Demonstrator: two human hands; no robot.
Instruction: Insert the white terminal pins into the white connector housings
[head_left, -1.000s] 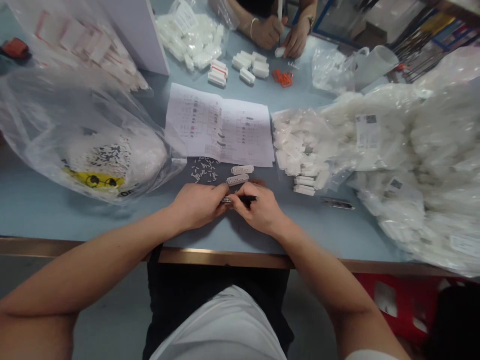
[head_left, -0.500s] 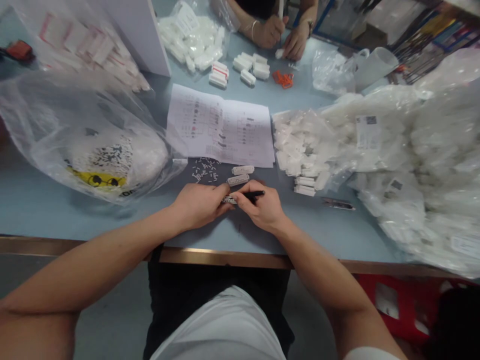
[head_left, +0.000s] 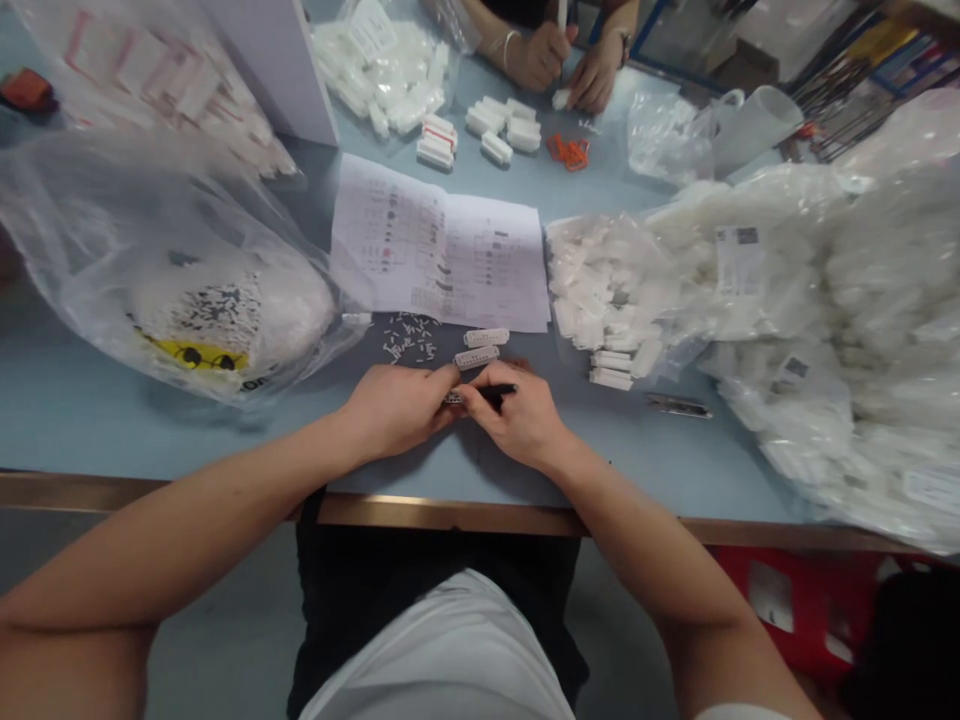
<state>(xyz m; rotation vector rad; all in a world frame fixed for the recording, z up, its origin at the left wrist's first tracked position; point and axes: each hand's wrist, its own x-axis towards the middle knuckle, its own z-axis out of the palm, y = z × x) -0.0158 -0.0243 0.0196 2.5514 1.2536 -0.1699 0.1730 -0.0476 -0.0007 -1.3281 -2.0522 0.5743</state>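
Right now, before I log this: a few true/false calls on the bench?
The right hand holds a black pen. True.
The left hand holds a small white plastic part. True.
The loose white pins lie on the printed sheet. False: they lie on the table just below it.
The orange pieces touch the left hand. False: they lie across the table, near a co-worker's hands.

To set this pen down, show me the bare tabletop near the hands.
Bare blue tabletop lies right of the right hand, below the metal tool, and left of the left hand, under the clear bag. Crowded: above the hands, around loose white bits and strips.
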